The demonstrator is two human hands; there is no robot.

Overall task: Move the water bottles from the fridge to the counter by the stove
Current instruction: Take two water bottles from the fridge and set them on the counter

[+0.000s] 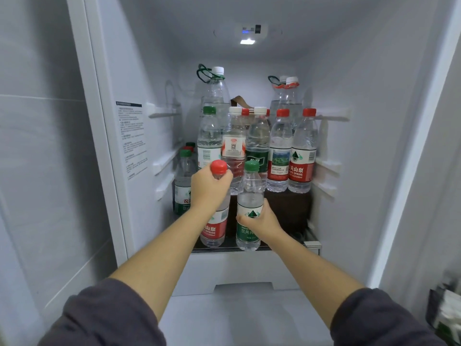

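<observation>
**Two bottles gripped at the front of the fridge shelf**

Two hands reached into the open white fridge (154, 71), each holding one bottle. The left hand (208, 188) was curled tightly round the shoulder and neck of a clear plastic water bottle with a red cap and red label (215, 227), the cap standing just above the knuckles; the right hand (265, 223) was wrapped round the middle of a clear plastic water bottle with a green cap and green label (250, 193), fingers curled across the label, thumb up along the side.

Both held bottles stood upright, long axis vertical, caps up, just beside each other at the front edge of the dark fridge shelf (230, 245); whether their bases rested on it could not be told.

Beyond the two grips and higher up, a row of five upright small bottles (258, 146) stood side by side: one green cap, two white, two red; two more red caps showed between them from behind. Farther back rose three large clear bottles with carry handles (219, 93), one beyond the left grip, two beyond the right.

Left of the left hand stood a green-capped bottle with a green label (183, 182); one red cap and one dark green cap sat close behind it.
</observation>
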